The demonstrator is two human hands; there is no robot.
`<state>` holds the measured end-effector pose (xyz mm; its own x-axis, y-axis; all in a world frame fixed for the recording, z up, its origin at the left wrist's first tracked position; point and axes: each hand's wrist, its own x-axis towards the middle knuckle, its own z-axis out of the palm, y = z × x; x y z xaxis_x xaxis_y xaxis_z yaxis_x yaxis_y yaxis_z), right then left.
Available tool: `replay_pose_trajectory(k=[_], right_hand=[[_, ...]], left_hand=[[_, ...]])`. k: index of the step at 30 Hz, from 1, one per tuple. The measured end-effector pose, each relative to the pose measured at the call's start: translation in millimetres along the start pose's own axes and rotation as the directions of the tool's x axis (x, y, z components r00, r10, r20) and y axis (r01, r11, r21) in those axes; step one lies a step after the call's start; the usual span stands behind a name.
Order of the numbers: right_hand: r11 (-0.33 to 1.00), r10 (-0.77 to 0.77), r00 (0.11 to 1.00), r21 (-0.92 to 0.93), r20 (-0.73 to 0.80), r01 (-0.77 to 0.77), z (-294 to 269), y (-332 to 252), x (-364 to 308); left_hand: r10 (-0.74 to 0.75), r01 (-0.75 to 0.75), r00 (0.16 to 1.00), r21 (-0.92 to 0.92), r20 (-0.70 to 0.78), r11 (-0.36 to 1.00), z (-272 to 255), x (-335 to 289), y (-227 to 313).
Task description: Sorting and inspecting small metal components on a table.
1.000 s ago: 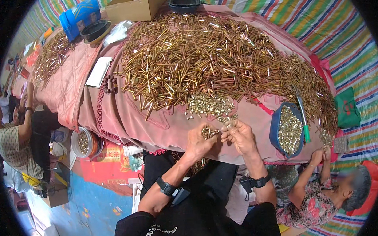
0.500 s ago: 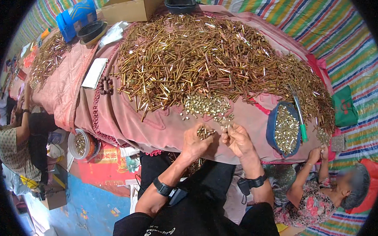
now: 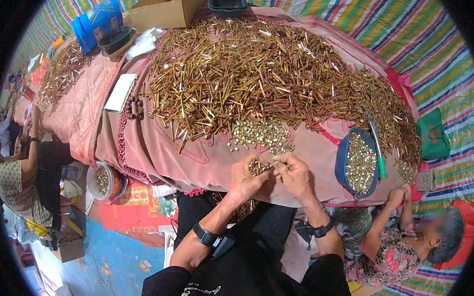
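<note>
My left hand (image 3: 247,175) is closed around a bundle of thin brass-coloured metal rods (image 3: 258,167), whose ends show at the top of the fist. Close beside it, my right hand (image 3: 295,175) pinches at the fingertips. Whatever lies in that pinch is too small to name. Just beyond the hands, a small heap of short gold-coloured nut-like pieces (image 3: 260,134) rests on the pink cloth (image 3: 316,144). A large pile of the same thin rods (image 3: 244,73) covers the cloth behind that heap.
To the right stands a blue tub (image 3: 341,167) of small nut-like pieces, with a green-handled tool (image 3: 381,165) by its rim. A bead bracelet (image 3: 133,108) and a white pad (image 3: 121,92) lie left. A white bucket (image 3: 95,181) stands below. Co-workers' hands (image 3: 399,195) work at the right and far left.
My right hand has moved slightly left, closer to my left hand. The left hand keeps its bundle of rods in nearly the same place.
</note>
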<state>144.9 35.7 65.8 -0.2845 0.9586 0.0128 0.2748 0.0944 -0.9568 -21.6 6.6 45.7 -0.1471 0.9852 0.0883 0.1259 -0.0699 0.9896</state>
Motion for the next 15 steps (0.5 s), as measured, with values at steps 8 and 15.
replay_pose_trajectory(k=[8,15], right_hand=[[0.867,-0.304,0.948,-0.383,0.099,0.318,-3,-16,0],[0.795,-0.417,0.896,-0.417,0.151,0.440,-7,-24,2]], left_hand=[[-0.053,0.053,0.998,-0.009,0.034,0.999,-1,-1,0],[-0.002,0.000,0.999,0.041,0.037,0.999,-1,0,5]])
